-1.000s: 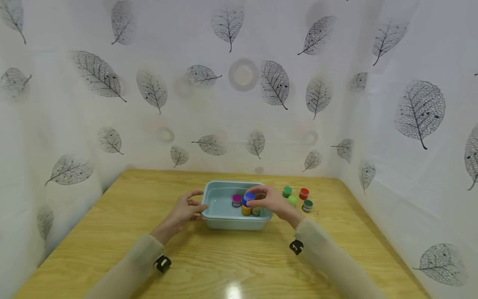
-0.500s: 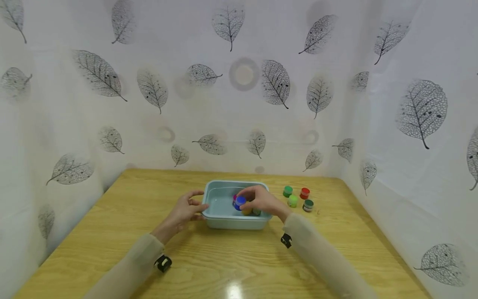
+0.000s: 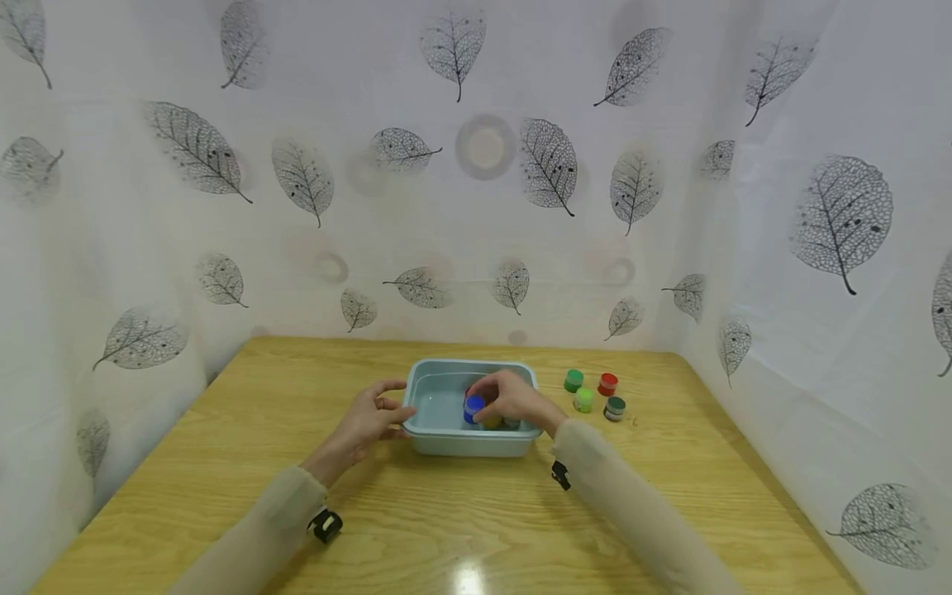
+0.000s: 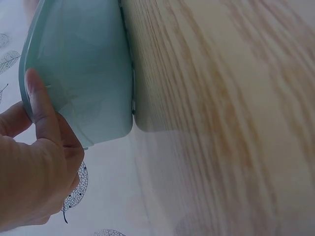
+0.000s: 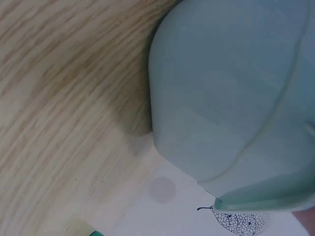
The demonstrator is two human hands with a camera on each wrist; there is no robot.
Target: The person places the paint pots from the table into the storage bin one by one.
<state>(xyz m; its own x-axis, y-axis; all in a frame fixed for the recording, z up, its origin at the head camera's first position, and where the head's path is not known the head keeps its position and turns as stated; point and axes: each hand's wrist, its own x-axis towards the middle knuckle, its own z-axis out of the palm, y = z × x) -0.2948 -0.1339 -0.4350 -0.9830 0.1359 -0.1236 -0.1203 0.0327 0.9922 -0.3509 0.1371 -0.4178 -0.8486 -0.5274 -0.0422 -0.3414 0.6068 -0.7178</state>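
A pale blue plastic basin sits on the wooden table. My left hand holds its left rim, thumb and fingers on either side of the edge; in the left wrist view fingers lie along the basin's wall. Inside the basin my right hand pinches a small blue paint jar. Right beside it are a yellow-orange jar and a pale-looking jar, both partly covered by the hand. A purple-red jar behind the blue one is nearly hidden. The right wrist view shows mainly the basin's outer wall.
To the right of the basin stand several more jars: a green one, a red one, a light green one and a dark green one. A leaf-patterned curtain hangs behind the table.
My right hand has carried the blue jar leftward and down inside the basin, from above the orange jar to in front of the purple one. The left hand stays at the rim.
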